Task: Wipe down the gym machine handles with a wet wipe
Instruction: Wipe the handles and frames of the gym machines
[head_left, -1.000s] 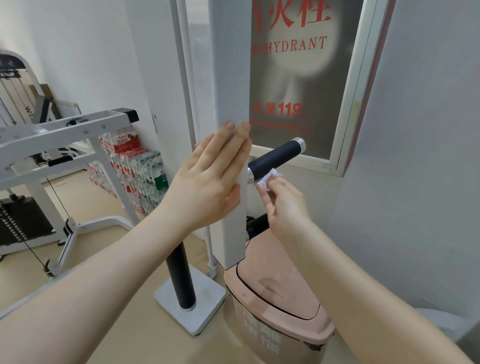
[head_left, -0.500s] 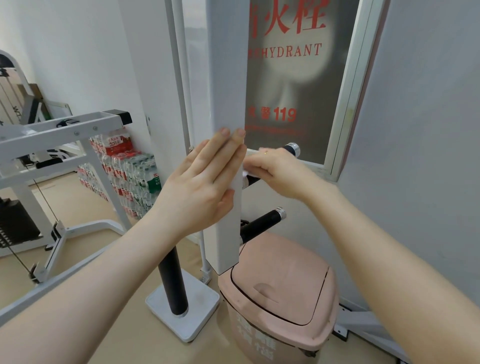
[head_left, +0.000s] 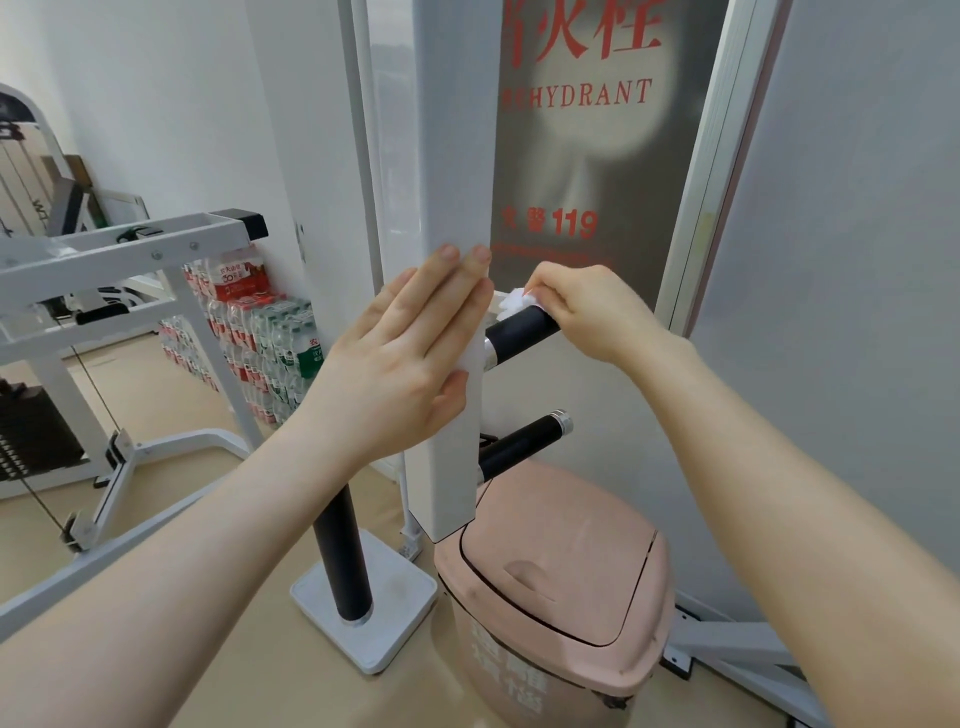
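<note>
Two black handles stick out to the right of a white upright post (head_left: 457, 156). On the upper handle (head_left: 522, 332), the right hand (head_left: 592, 314) is closed around the far end, pressing a crumpled white wipe (head_left: 514, 300) against the top of the grip. Only a small tuft of the wipe shows, just left of the fingers and touching the black sleeve. Near the post the handle's silver collar is visible. The lower handle (head_left: 524, 441) sits beneath it, bare, with a ribbed silver cap at its far end, and nothing touches it.

The left hand (head_left: 400, 364) lies flat against the near face of the post, fingers straight and together, thumb tucked along the post's edge; it presses on the post rather than gripping it.

Below the handles stands a pink bin (head_left: 561, 587) with a swing lid, shut, close to the bottom end of the post. To its left a black tube (head_left: 345, 556) rises from a white square base plate (head_left: 363, 618) on the tan floor. Behind the handles is a grey cabinet door (head_left: 597, 156) with red lettering, including "HYDRANT" and "119". At far left stands a white machine frame (head_left: 119, 260) with a weight stack, and beyond it packs of bottled water (head_left: 260, 338) are stacked against the wall.
</note>
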